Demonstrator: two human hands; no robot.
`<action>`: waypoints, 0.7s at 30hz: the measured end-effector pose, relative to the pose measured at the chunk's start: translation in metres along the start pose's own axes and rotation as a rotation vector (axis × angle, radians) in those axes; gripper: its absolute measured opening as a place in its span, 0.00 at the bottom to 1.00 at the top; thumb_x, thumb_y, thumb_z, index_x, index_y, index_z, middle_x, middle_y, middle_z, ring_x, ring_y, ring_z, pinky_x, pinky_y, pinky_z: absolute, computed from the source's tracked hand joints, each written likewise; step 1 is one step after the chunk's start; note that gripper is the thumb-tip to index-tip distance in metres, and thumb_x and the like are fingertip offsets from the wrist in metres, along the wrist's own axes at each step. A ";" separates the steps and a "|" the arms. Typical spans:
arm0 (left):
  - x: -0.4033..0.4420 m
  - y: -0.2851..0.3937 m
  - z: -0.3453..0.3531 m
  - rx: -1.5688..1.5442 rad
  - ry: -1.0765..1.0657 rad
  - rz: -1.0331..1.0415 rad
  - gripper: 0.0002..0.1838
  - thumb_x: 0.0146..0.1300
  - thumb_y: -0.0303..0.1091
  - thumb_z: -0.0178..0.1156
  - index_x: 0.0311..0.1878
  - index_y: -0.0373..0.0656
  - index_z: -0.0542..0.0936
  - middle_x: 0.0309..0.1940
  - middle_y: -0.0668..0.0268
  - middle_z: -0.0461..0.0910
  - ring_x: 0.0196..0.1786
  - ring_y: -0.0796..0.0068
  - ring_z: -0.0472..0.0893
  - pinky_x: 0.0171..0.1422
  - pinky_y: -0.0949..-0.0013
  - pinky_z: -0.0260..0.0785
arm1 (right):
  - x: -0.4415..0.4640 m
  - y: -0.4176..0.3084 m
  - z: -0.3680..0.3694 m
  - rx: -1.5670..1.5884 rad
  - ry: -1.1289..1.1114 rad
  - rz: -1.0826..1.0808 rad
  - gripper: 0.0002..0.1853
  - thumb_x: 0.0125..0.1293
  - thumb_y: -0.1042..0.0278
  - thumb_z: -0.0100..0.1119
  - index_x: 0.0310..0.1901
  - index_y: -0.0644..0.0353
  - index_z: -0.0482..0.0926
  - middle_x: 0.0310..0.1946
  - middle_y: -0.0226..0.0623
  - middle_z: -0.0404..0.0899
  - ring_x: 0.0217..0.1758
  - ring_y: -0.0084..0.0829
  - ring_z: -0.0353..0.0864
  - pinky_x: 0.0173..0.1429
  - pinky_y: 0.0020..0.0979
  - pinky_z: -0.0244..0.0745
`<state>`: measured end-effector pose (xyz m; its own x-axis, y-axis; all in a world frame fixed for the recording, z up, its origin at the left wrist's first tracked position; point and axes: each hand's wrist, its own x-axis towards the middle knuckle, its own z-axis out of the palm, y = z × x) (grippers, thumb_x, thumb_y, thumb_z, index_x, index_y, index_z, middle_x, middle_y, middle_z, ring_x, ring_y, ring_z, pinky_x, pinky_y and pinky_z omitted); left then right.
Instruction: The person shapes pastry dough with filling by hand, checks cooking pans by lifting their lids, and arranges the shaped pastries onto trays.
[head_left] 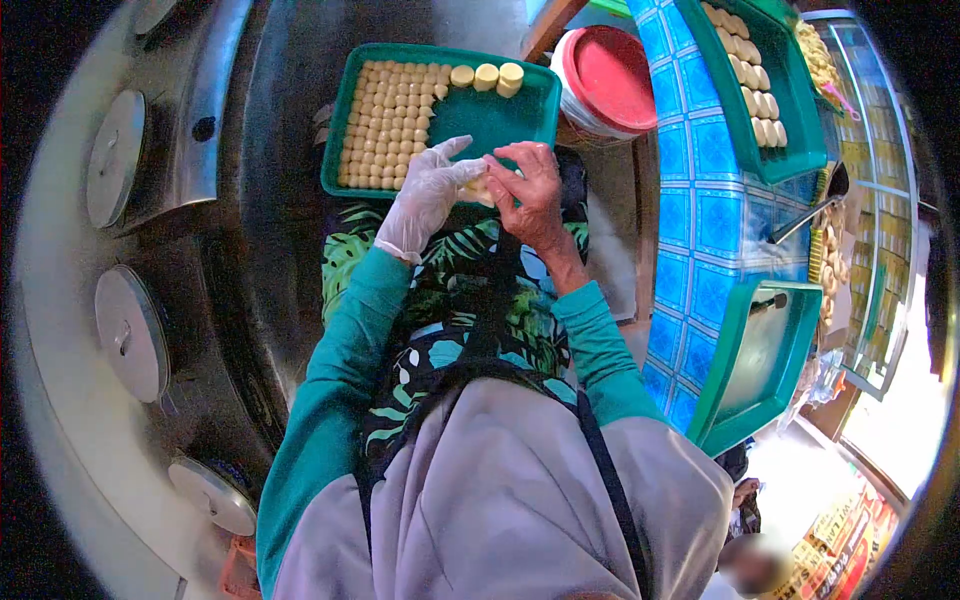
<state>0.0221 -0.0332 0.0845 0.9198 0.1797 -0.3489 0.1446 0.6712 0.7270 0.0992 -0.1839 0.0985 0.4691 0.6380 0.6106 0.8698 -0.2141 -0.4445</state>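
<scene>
My left hand [432, 195] wears a thin whitish glove, its thumb and fingers around a small pale dough piece [478, 190]. The bare fingers of my right hand [530, 192] close in on the same piece from the other side. Both hands are over the near edge of a green tray [490, 125], which rests around my lap. Tight rows of small round dough balls [385, 125] fill its left part. Stacks of pale flat dough discs [486, 77] stand along its far edge. The fingers partly hide the held piece.
To the right, a blue-tiled tabletop [690, 200] bears a green tray of oblong dough pieces [755, 80] and another green tray [760, 370] with a dark-handled brush. A red-lidded bucket [608, 80] stands beyond my right hand. Round metal lids [130, 335] line the left side.
</scene>
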 end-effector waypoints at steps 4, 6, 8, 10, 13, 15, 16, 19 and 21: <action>0.000 -0.001 -0.004 0.027 -0.093 -0.065 0.38 0.57 0.23 0.63 0.69 0.25 0.56 0.43 0.54 0.80 0.39 0.68 0.84 0.40 0.68 0.80 | -0.009 0.012 -0.002 0.250 -0.089 0.159 0.13 0.54 0.70 0.64 0.43 0.58 0.85 0.43 0.40 0.80 0.48 0.38 0.74 0.54 0.40 0.71; -0.002 0.004 -0.003 0.071 -0.102 -0.093 0.38 0.57 0.24 0.63 0.68 0.25 0.57 0.43 0.53 0.80 0.39 0.67 0.84 0.41 0.68 0.80 | -0.004 0.004 -0.010 1.043 -0.205 0.906 0.13 0.55 0.71 0.65 0.43 0.58 0.86 0.44 0.38 0.81 0.48 0.35 0.76 0.54 0.37 0.73; 0.000 0.005 -0.004 0.115 -0.110 -0.111 0.37 0.57 0.24 0.63 0.68 0.25 0.58 0.43 0.53 0.80 0.39 0.67 0.84 0.41 0.67 0.80 | -0.009 0.012 -0.008 1.006 -0.239 0.774 0.12 0.55 0.72 0.64 0.43 0.58 0.86 0.44 0.37 0.82 0.48 0.34 0.76 0.54 0.36 0.74; 0.001 0.001 -0.009 0.079 -0.178 -0.149 0.31 0.61 0.26 0.60 0.66 0.30 0.62 0.44 0.56 0.81 0.43 0.69 0.83 0.44 0.68 0.79 | -0.010 0.018 -0.006 0.496 -0.187 0.260 0.12 0.56 0.72 0.63 0.44 0.56 0.86 0.45 0.38 0.81 0.49 0.35 0.76 0.54 0.35 0.73; -0.001 0.000 -0.005 -0.095 -0.125 -0.187 0.26 0.62 0.27 0.60 0.62 0.31 0.66 0.45 0.57 0.81 0.44 0.68 0.83 0.45 0.66 0.79 | -0.010 0.021 -0.008 0.372 -0.162 0.135 0.12 0.60 0.69 0.60 0.45 0.57 0.86 0.46 0.39 0.81 0.50 0.36 0.75 0.55 0.34 0.71; 0.005 -0.008 -0.010 -0.104 -0.113 -0.177 0.25 0.63 0.28 0.60 0.61 0.31 0.67 0.45 0.57 0.80 0.44 0.68 0.83 0.45 0.65 0.80 | -0.012 0.016 -0.005 0.359 -0.130 0.103 0.12 0.63 0.66 0.58 0.45 0.57 0.86 0.46 0.38 0.80 0.51 0.36 0.74 0.55 0.34 0.71; 0.007 -0.012 -0.012 -0.114 -0.098 -0.165 0.23 0.64 0.28 0.60 0.60 0.32 0.68 0.46 0.58 0.80 0.45 0.68 0.83 0.46 0.65 0.80 | -0.015 0.009 -0.003 0.519 -0.099 0.254 0.14 0.67 0.64 0.54 0.47 0.59 0.84 0.47 0.38 0.80 0.52 0.36 0.73 0.57 0.35 0.69; 0.008 -0.013 -0.010 -0.162 -0.039 -0.122 0.19 0.64 0.27 0.59 0.57 0.32 0.71 0.46 0.57 0.80 0.44 0.66 0.83 0.46 0.64 0.80 | -0.025 0.003 0.012 0.627 -0.038 0.415 0.18 0.73 0.60 0.45 0.51 0.61 0.82 0.50 0.39 0.79 0.55 0.37 0.72 0.61 0.36 0.66; 0.016 -0.024 -0.017 0.104 -0.135 0.086 0.16 0.61 0.25 0.60 0.52 0.32 0.74 0.43 0.57 0.81 0.43 0.66 0.83 0.45 0.64 0.80 | -0.032 0.000 0.020 0.575 -0.005 0.425 0.21 0.76 0.59 0.40 0.53 0.62 0.81 0.52 0.40 0.78 0.56 0.38 0.71 0.63 0.36 0.64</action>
<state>0.0270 -0.0343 0.0508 0.9700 0.1298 -0.2055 0.0944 0.5781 0.8105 0.0814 -0.1892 0.0656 0.7477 0.5897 0.3052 0.3929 -0.0224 -0.9193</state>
